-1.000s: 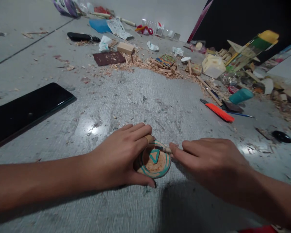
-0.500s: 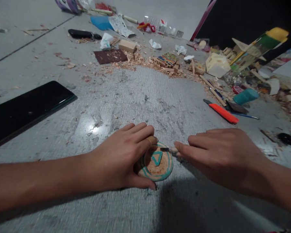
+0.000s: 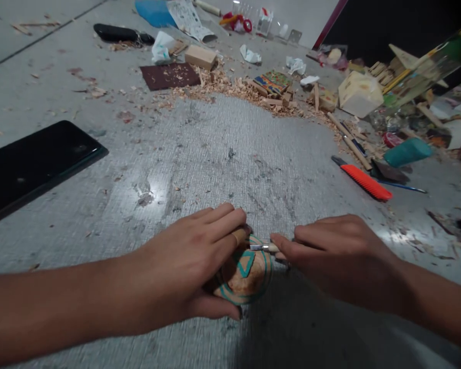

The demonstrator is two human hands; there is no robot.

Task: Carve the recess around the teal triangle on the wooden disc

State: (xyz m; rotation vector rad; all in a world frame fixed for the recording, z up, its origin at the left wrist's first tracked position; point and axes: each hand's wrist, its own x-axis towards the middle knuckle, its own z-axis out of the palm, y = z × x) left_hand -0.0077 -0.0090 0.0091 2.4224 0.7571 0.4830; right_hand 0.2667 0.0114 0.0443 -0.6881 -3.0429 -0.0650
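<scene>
A round wooden disc (image 3: 249, 287) lies on the grey surface, painted with teal rings and a teal triangle at its centre. My left hand (image 3: 211, 246) grips its left side, thumb at the near edge and fingers curled over the far edge, hiding part of it. A tan band circles one finger. Closed around a pale handle, my right hand (image 3: 341, 256) holds a small carving chisel (image 3: 263, 247). Its short, flat metal blade points left over the disc's upper part, above the triangle. Whether the blade touches the wood I cannot tell.
A black phone (image 3: 34, 164) lies at left. Wood shavings (image 3: 230, 84), a wooden block (image 3: 200, 56) and brown sandpaper (image 3: 169, 77) are at the back. To the right lie an orange-handled cutter (image 3: 367, 182), a teal cylinder (image 3: 408, 152) and wooden sticks (image 3: 349, 141).
The camera view has shifted slightly, with the background moving up and outward. The chisel's blade now catches the light and sits a little farther left over the disc. Both holds stay the same.
</scene>
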